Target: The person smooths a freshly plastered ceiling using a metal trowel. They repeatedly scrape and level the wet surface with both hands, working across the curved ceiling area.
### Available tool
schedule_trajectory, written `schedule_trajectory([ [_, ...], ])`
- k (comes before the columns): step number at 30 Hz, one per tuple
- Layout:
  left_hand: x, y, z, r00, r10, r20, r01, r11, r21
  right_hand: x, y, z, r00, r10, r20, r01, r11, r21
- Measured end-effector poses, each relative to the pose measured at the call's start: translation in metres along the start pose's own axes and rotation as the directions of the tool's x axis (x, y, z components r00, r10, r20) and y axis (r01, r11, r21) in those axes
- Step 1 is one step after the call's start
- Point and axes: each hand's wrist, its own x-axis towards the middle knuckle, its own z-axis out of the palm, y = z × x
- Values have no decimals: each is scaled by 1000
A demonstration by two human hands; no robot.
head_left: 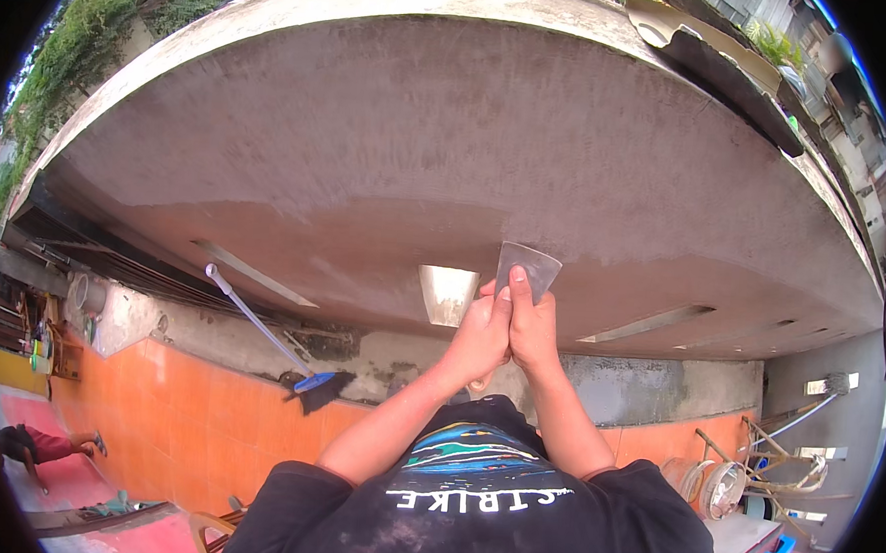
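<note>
A putty knife (530,268) with a wide grey blade stands up from my two hands, its blade lying against the grey plastered wall (401,124). My left hand (479,336) is closed together with my right around the handle, which is hidden by the fingers. One thumb of my right hand (534,326) presses along the lower part of the blade. Just left of my hands is a bright slot-like opening (448,295) through the wall. Around the blade the plaster meets a darker, browner lower band.
A blue-headed broom (322,381) leans on the wall at left. Orange tiles (196,404) cover the floor. Buckets (723,486) and a wooden frame (784,465) stand at right, near a long-handled roller (836,383). Another person (43,446) is at far left.
</note>
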Motion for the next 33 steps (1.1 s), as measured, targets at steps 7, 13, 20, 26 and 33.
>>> schedule_trajectory([
  [7,-1,1,3,999,-33,-32,31,999,-44,2,-4,-1,996,-83,44,83,997,7],
  [13,-4,-3,1,966,253,-48,-254,967,-9,2,0,2,972,-224,71,216,971,99],
  [20,-6,2,-6,984,178,-26,-176,981,80,2,-1,10,975,-214,56,206,971,123],
  [26,-9,7,-6,996,86,-20,-84,995,56,-1,-2,11,997,-75,25,73,993,97],
  [33,-11,25,-5,982,184,-39,-174,969,177,-2,-16,17,991,-127,-29,129,987,96],
])
